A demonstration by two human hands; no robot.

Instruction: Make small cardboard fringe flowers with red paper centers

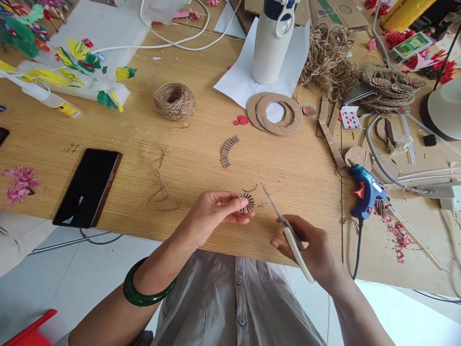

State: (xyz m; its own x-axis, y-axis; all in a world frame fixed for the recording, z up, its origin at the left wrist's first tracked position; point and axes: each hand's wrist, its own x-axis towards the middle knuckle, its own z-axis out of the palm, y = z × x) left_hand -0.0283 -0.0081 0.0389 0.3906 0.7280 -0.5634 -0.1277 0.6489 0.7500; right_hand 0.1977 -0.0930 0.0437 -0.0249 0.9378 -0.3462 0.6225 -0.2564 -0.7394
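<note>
Left hand point(212, 214) is closed in a pinch on a small round fringed rosette of brown corrugated cardboard point(247, 203), held between thumb and fingertips just above the near edge of the pale wood-grain bench point(194, 178). A dark green bangle point(147, 283) encircles the left wrist. The right hand point(298, 245) is clenched around a pair of scissors with cream handles and slim steel blades point(288, 230). The blades are directed up and to the left, with the tips near the rosette but not touching it. Whether the blades are fully closed cannot be confirmed.

Beyond the hands, a curved strip of pleated brown corrugated cardboard point(226, 150) lies on the bench, apart from the rosette. Further up are two overlapping brown cardboard rings point(293, 113), with small red paper pieces point(241, 120) just to their left. A ball of tan jute twine point(175, 101) sits left of these, and a loose length of twine point(158, 178) lies below it. A black smartphone point(86, 187) lies at the left. A blue hot glue gun with a red trigger point(365, 190) lies at the right, its black cord dropping over the bench edge. A white insulated bottle point(272, 43) stands on a white paper sheet point(234, 84).
</note>
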